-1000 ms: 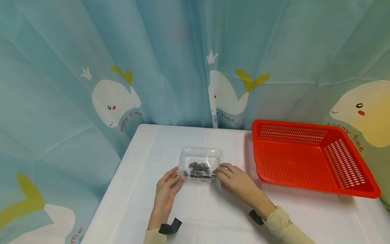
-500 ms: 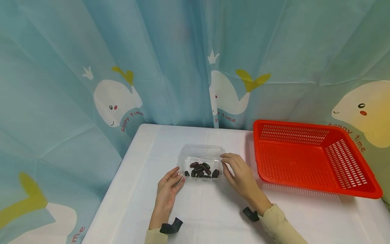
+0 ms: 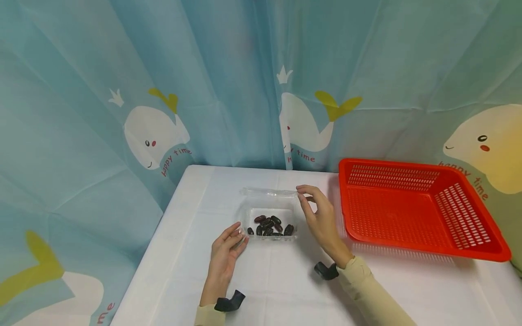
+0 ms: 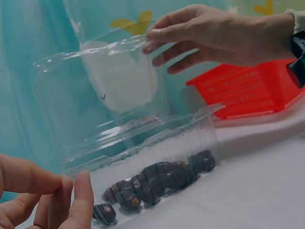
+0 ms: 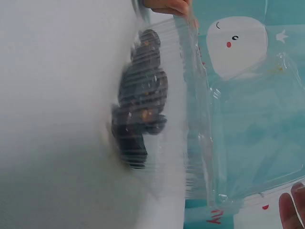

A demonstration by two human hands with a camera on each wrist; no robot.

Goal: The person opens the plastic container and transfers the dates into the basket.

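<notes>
A clear plastic clamshell box (image 3: 253, 213) lies on the white table, holding several dark brown, oval dates (image 3: 268, 225). Its hinged lid (image 3: 269, 193) stands raised at the far side, seen nearly edge-on in the head view. My left hand (image 3: 225, 253) pinches the box's front left corner between thumb and fingers. At the lid's right corner, my right hand (image 3: 320, 215) pinches the edge between thumb and forefinger, the other fingers loosely spread, as the left wrist view shows. The dates (image 4: 162, 183) show through the ribbed wall in that view.
A red perforated plastic basket (image 3: 391, 213) stands on the right of the white table (image 3: 277, 285). Behind the table hangs a blue curtain (image 3: 240, 90) printed with white whales. The table's left edge runs left of my left hand.
My right hand has moved away from me, swinging the lid up from over the box to upright, so the dates show plainly. My left hand has stayed at its corner.
</notes>
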